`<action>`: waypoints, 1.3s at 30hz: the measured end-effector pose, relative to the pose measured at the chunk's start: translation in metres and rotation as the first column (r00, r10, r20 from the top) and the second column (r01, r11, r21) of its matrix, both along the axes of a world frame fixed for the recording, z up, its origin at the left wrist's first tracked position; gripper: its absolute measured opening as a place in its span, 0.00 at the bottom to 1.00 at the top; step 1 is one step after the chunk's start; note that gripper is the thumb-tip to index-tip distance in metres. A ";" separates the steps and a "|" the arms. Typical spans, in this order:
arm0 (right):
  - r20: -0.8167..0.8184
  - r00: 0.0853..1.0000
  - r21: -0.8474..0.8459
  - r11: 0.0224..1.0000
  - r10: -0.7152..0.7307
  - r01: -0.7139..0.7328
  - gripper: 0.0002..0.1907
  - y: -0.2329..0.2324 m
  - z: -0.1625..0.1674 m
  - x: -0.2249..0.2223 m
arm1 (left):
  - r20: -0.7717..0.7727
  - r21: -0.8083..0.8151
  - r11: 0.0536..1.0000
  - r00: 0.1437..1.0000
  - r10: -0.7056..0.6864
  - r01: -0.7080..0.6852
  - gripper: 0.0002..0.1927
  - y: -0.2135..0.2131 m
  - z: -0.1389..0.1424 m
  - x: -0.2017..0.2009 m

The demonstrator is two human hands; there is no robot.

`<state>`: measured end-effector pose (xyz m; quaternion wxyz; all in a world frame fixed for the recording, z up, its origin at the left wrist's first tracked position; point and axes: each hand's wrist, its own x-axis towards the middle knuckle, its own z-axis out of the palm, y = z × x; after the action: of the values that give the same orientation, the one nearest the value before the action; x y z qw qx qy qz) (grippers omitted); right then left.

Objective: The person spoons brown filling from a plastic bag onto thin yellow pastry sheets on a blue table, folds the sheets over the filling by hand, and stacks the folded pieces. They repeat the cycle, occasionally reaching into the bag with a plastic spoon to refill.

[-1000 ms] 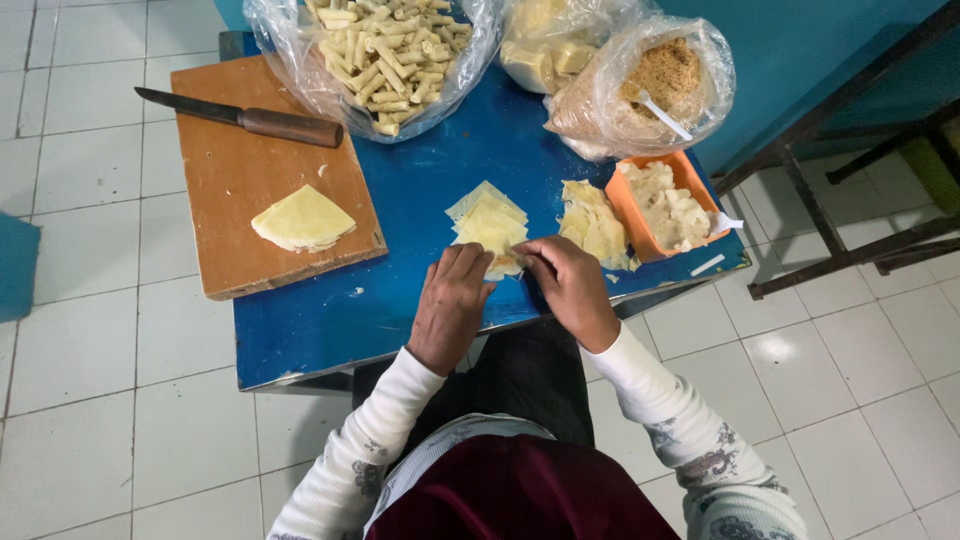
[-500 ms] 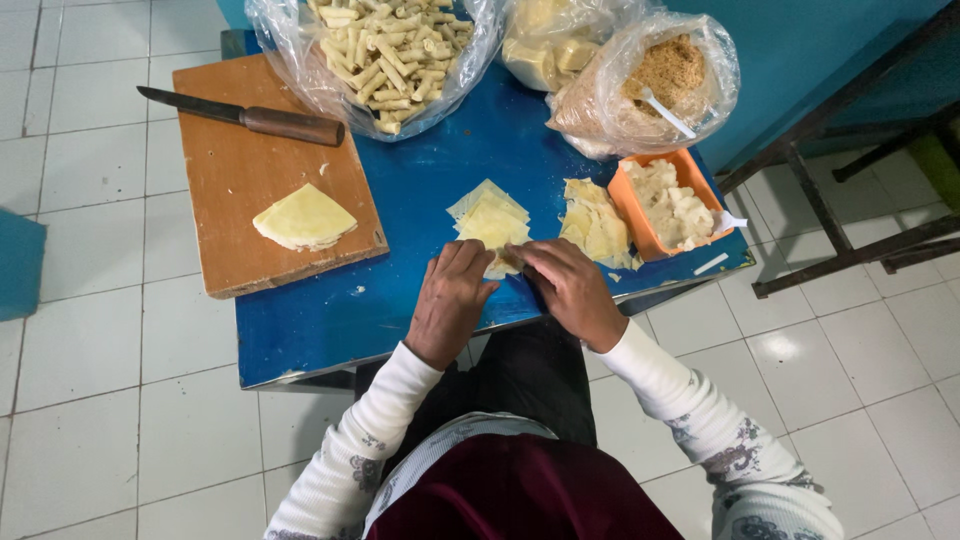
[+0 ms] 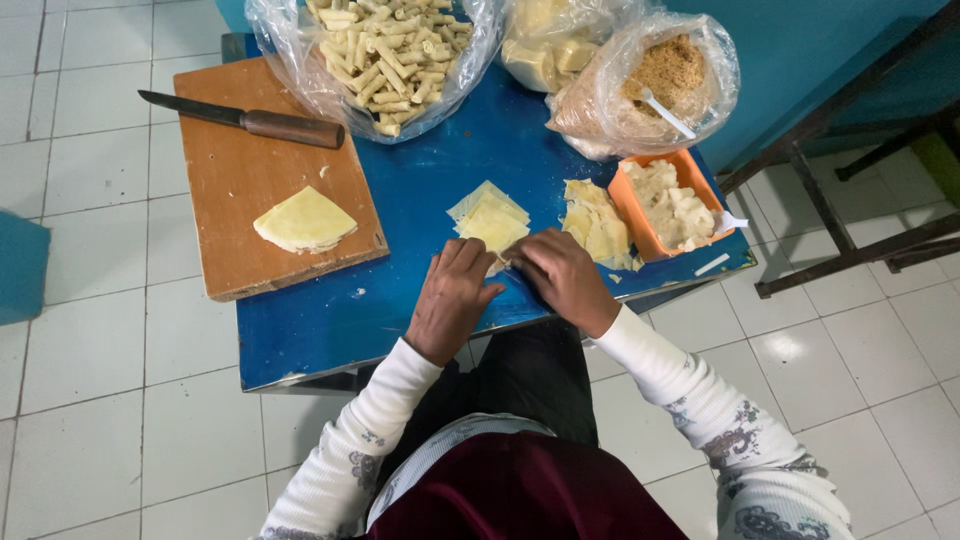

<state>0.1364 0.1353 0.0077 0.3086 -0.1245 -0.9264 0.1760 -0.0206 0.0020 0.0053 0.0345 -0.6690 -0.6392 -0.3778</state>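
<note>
1. Left hand (image 3: 452, 300) and right hand (image 3: 562, 280) close together at the near edge of the table (image 3: 330, 320), fingers curled and pinched on a small piece of wrapper (image 3: 507, 262) between them; not fully visible under the fingers.
2. Judged as mid-roll: tightening a filled wrapper into a stick. Next calls for even pressure from both sides and a neat sealed edge.
3. At 12 o'clock from the hands, touching the fingertips: stack of pale square wrappers (image 3: 488, 217).
4. At 1 o'clock: loose heap of wrappers (image 3: 596, 225), just beside an orange tub of filling (image 3: 673, 203).
5. Further out at 11 o'clock: bag of finished rolls (image 3: 390, 50); at 1 o'clock, bag of crumbs (image 3: 660, 75) with a spoon.
6. At 10 o'clock: wooden board (image 3: 250, 180) bearing a folded sheet (image 3: 304, 220) and a knife (image 3: 250, 120).
</note>
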 end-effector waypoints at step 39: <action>0.007 1.000 0.205 0.979 0.001 -0.002 0.10 0.001 -0.001 -0.016 | 0.287 -0.029 0.991 0.951 -0.116 0.130 0.03 0.037 0.009 -0.027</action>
<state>0.1207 0.1365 0.0064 0.3165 -0.0920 -0.9408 0.0792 -0.0472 0.0386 0.0144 -0.0973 -0.6466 -0.6033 -0.4565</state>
